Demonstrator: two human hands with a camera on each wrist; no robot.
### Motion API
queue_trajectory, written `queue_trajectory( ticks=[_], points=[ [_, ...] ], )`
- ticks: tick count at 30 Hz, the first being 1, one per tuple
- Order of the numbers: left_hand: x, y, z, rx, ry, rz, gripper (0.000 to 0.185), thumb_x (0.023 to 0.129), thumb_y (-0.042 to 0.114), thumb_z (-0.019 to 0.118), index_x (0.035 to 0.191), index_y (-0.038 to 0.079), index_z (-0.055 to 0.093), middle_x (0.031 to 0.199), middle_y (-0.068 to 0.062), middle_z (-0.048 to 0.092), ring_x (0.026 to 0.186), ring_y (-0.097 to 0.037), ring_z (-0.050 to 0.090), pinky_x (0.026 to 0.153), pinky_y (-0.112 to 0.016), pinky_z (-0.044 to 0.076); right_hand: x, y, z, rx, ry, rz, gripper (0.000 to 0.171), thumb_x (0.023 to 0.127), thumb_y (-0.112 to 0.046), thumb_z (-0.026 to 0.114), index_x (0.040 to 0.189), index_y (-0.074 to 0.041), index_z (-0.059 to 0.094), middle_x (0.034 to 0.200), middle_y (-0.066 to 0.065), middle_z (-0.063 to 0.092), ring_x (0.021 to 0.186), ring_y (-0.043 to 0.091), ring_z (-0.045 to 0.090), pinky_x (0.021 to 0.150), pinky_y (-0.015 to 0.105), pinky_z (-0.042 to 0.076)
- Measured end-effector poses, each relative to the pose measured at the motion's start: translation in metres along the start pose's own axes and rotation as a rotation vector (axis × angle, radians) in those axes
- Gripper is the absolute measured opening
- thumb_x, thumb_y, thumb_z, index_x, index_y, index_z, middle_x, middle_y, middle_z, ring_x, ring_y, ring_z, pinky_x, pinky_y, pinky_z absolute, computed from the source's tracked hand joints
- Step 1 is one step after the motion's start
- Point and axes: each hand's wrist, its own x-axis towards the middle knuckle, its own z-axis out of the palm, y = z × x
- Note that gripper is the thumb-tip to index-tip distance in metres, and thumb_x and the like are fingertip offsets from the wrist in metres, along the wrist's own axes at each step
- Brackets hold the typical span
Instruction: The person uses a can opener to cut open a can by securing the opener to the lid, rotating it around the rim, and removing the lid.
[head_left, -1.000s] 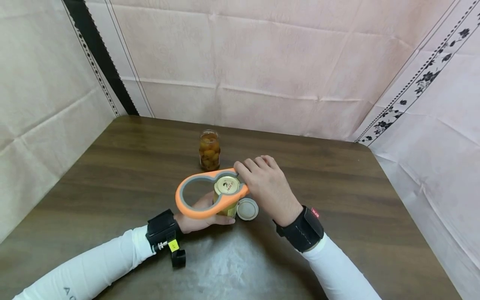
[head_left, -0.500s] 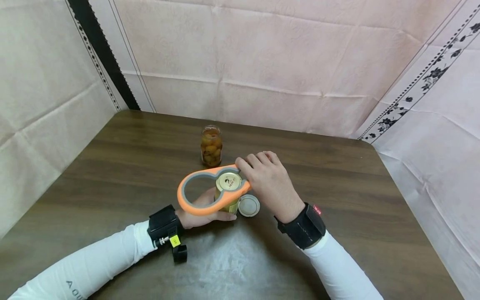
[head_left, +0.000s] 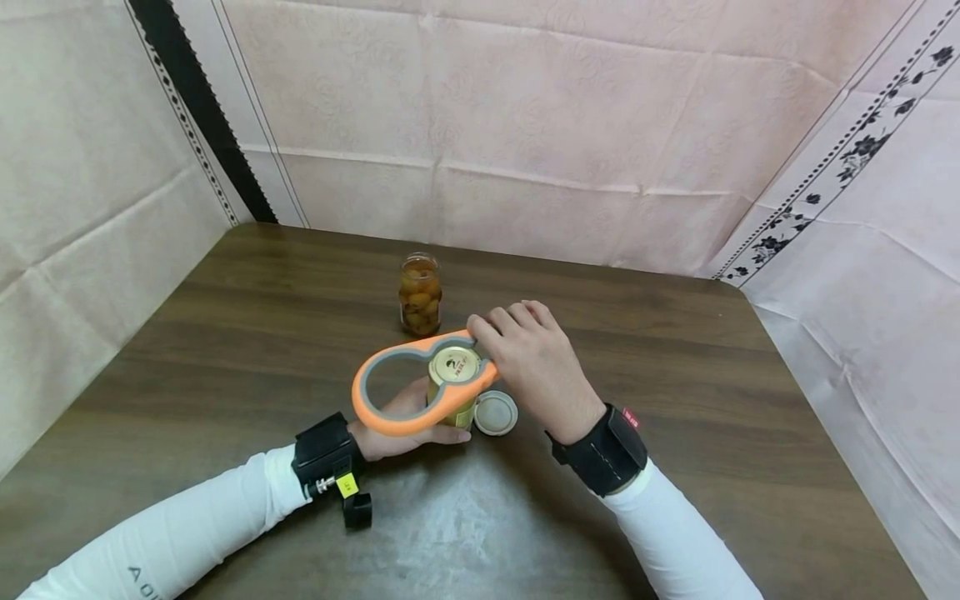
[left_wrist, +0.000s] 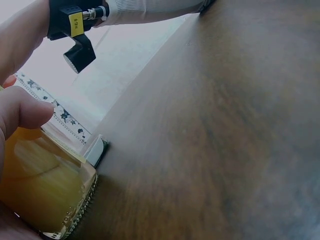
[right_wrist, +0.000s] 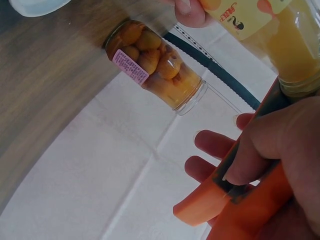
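My left hand [head_left: 408, 400] holds a glass jar [right_wrist: 295, 47] of pale yellow contents upright, its fingers and thumb round the body. The jar's gold lid [head_left: 453, 365] sits inside the narrower part of an orange and grey jar opener [head_left: 397, 427], which surrounds it. My right hand [head_left: 534, 371] grips the opener's two handle ends at the right; in the right wrist view its thumb lies across the orange handles [right_wrist: 200, 205]. The opener's larger loop extends left over my left hand, partly hiding it. In the left wrist view the jar's base stands near the brown tabletop.
Behind the opener stands a lidless jar of brown round fruit [head_left: 420, 296]. A loose pale lid [head_left: 496, 414] lies just right of the held jar. The brown table [head_left: 225, 350] meets light cloth [head_left: 525, 125] at the back and sides.
The head view shifts slightly. Both hands, the jar opener and the jar keep practically the same places relative to each other.
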Motion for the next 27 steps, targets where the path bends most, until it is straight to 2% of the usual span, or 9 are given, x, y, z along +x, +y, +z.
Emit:
queue_trajectory(
  ticks=[6,10,12,16,19,24,27],
  points=[
    [0.0031,-0.0002,0.0011,-0.010,0.014,-0.020,0.093,0.088,0.001,0.075,0.161,0.029,0.025,0.167,0.008,0.027,0.153,-0.017,0.026,0.124,-0.043,0.026,0.0005,-0.0003,-0.0010,-0.011,0.012,-0.002,0.016,0.097,-0.010,0.066,0.112,-0.012,0.061,0.099,0.001,0.067,0.095,0.022,0.063,0.099,0.039,0.050],
    [0.0041,0.0020,0.0028,0.058,0.053,-0.056,0.095,0.084,0.004,0.080,0.161,0.020,0.027,0.166,0.000,0.031,0.153,-0.022,0.028,0.124,-0.049,0.026,0.0004,0.0002,-0.0007,-0.010,0.017,-0.002,0.017,0.096,-0.010,0.068,0.111,-0.011,0.061,0.098,0.001,0.066,0.096,0.022,0.063,0.100,0.040,0.050],
    [0.0050,0.0026,0.0041,0.069,0.072,-0.064,0.096,0.081,0.003,0.082,0.160,0.014,0.028,0.164,-0.006,0.035,0.151,-0.026,0.032,0.123,-0.048,0.028,0.0006,0.0002,-0.0005,-0.013,0.015,0.000,0.017,0.096,-0.009,0.068,0.112,-0.011,0.062,0.099,0.002,0.067,0.096,0.023,0.064,0.101,0.040,0.050],
    [0.0055,0.0031,0.0063,0.043,0.102,-0.092,0.094,0.078,0.001,0.083,0.157,0.008,0.033,0.153,-0.013,0.049,0.141,-0.031,0.045,0.118,-0.039,0.034,0.0014,0.0000,-0.0010,-0.034,-0.003,0.006,0.019,0.096,-0.007,0.067,0.114,-0.010,0.062,0.101,0.002,0.068,0.099,0.023,0.064,0.103,0.039,0.050],
    [0.0051,0.0034,0.0065,0.050,0.105,-0.098,0.093,0.078,0.002,0.083,0.156,0.009,0.034,0.151,-0.013,0.052,0.139,-0.031,0.047,0.116,-0.034,0.035,0.0019,0.0002,-0.0009,-0.045,-0.011,0.008,0.020,0.096,-0.006,0.067,0.115,-0.010,0.063,0.102,0.003,0.069,0.100,0.023,0.065,0.104,0.039,0.049],
    [0.0051,0.0035,0.0053,0.109,0.087,-0.075,0.091,0.079,0.004,0.083,0.157,0.010,0.035,0.155,-0.009,0.048,0.144,-0.028,0.042,0.119,-0.039,0.034,0.0020,0.0014,0.0002,-0.035,-0.008,0.008,0.018,0.095,-0.005,0.067,0.111,-0.011,0.062,0.102,0.003,0.068,0.100,0.023,0.065,0.105,0.041,0.049],
    [0.0044,0.0033,0.0046,0.132,0.083,-0.062,0.090,0.081,0.006,0.083,0.157,0.013,0.035,0.153,-0.007,0.051,0.143,-0.026,0.044,0.119,-0.042,0.035,0.0018,0.0023,0.0009,-0.020,-0.002,0.009,0.017,0.095,-0.005,0.067,0.110,-0.012,0.062,0.102,0.003,0.068,0.101,0.023,0.064,0.106,0.042,0.049]
  ],
)
